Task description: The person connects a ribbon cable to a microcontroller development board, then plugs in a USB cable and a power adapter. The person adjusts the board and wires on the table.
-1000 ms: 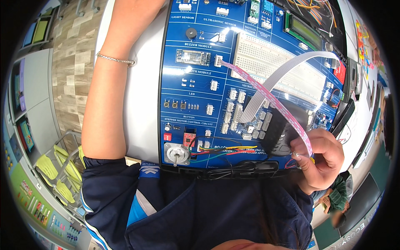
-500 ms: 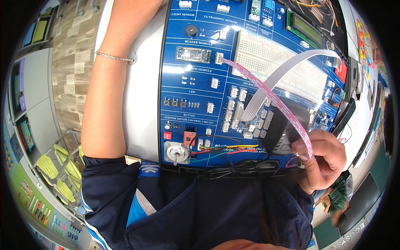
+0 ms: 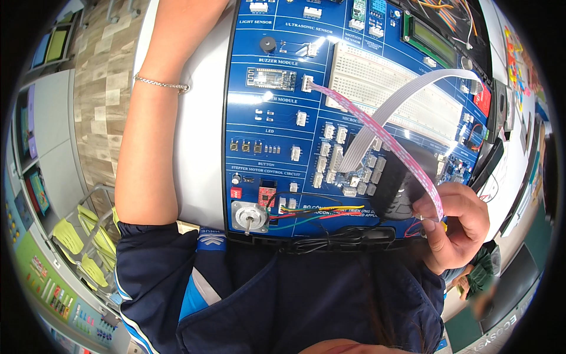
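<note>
My right hand (image 3: 457,227), low at the right, pinches the free end of a pink-and-white ribbon cable (image 3: 392,141) between thumb and fingertips. The cable arches over the blue electronics trainer board (image 3: 247,112). Its other end is plugged into a white connector (image 3: 307,83) beside the Bluetooth module (image 3: 270,78). Beneath it, a wider grey ribbon cable (image 3: 407,94) loops from the board's middle to the far right. My left hand (image 3: 191,20) reaches beyond the top edge beside the board; only the part near the braided bracelet shows, and its fingers are out of sight.
A white breadboard (image 3: 362,79) and a small LCD screen (image 3: 430,38) sit on the board. Near its front edge are a stepper motor (image 3: 249,216), coloured wires and a bundled black cable (image 3: 342,239). A dark keypad-like block (image 3: 398,192) lies by my right hand.
The board appears shifted very slightly left in the picture. My right hand keeps its pinch on the cable end, almost unmoved; the left arm stays where it was.
</note>
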Tool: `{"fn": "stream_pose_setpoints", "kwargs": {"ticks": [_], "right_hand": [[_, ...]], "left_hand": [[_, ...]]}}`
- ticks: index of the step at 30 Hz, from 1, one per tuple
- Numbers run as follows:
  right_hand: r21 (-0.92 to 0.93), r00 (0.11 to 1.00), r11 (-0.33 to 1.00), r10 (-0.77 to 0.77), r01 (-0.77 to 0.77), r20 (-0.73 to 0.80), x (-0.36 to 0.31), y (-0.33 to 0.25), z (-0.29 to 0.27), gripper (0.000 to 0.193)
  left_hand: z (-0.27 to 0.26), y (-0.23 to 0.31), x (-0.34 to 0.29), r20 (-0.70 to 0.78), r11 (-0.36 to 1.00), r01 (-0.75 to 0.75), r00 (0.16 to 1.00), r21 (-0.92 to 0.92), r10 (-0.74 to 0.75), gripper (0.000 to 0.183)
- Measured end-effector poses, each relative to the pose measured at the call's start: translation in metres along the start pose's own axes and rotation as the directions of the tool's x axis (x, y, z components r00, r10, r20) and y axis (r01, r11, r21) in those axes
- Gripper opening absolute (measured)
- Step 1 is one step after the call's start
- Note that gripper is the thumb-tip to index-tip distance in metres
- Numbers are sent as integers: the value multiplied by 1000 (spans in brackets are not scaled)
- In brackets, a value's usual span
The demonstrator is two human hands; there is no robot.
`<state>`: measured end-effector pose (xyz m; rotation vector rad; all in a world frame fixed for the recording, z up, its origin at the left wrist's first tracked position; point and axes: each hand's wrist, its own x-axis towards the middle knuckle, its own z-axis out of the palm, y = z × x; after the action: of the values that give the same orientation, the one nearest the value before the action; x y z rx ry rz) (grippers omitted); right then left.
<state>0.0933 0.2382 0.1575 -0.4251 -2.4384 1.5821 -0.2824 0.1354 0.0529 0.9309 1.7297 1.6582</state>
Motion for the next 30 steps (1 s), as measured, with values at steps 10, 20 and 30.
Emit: {"fn": "stream_pose_setpoints", "kwargs": {"ticks": [10,20,30], "right_hand": [[6,1000,1000,-21,21,-3,3,1,0,17],[20,1000,1000,-12,11,26,3,0,0,19],[-35,999,999,-8,9,40,2,-2,-1,20]], "left_hand": [[0,-2,0,-54,998,23,998,50,-21,20],[-1,4,-3,-14,998,-22,1000,56,23,20],[0,7,-5,-42,994,12,999,109,-8,23]]}}
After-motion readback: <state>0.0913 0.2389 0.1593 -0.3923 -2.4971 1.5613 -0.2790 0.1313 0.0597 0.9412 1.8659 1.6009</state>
